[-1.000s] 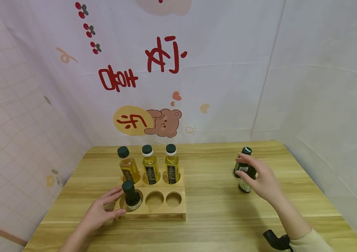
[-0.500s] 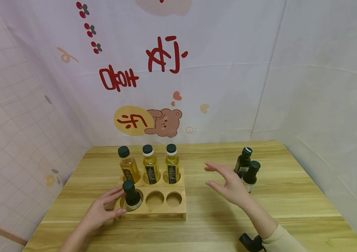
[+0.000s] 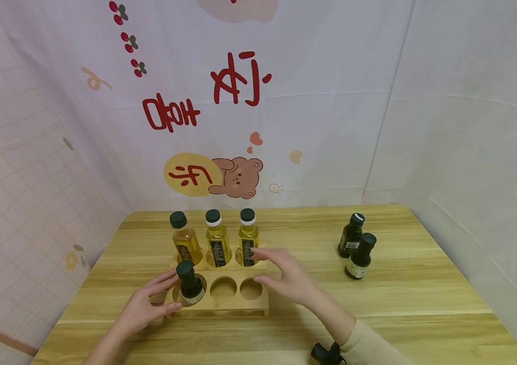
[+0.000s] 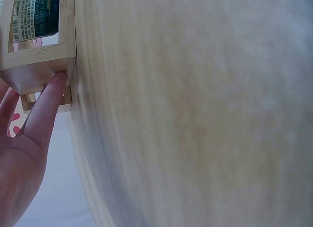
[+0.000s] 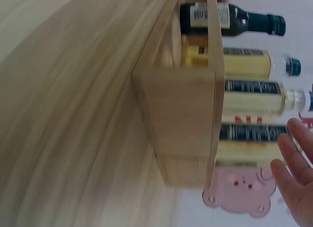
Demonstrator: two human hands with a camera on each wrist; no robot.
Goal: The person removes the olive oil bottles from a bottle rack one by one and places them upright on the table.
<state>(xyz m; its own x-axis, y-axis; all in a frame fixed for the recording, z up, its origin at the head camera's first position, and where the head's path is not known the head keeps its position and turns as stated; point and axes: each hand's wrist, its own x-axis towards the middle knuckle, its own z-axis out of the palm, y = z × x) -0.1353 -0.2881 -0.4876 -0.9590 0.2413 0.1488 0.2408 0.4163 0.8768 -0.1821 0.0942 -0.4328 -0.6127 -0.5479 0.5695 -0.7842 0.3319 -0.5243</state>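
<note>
A two-tier wooden rack [image 3: 235, 303] stands at the left of the table. Its front row carries a dark bottle with a green cap [image 3: 190, 285] in the left hole; two holes to its right hold nothing. Along the back row stand three bottles of yellow oil, the right one [image 3: 249, 238] nearest my right hand. My left hand [image 3: 141, 306] rests on the rack's left end, its thumb [image 4: 45, 107] straight against the wood in the left wrist view. Beside the rack's right end hovers my right hand [image 3: 292, 281], fingers spread and holding nothing.
Two dark bottles, a rear one [image 3: 351, 235] and a front one [image 3: 360, 258], stand close together on the right of the wooden table [image 3: 404, 304]. A printed white cloth [image 3: 322, 101] hangs behind the table and along its sides.
My right hand has moved left from the two dark bottles to the rack's right end, holding nothing. The left hand and all the bottles have stayed where they were.
</note>
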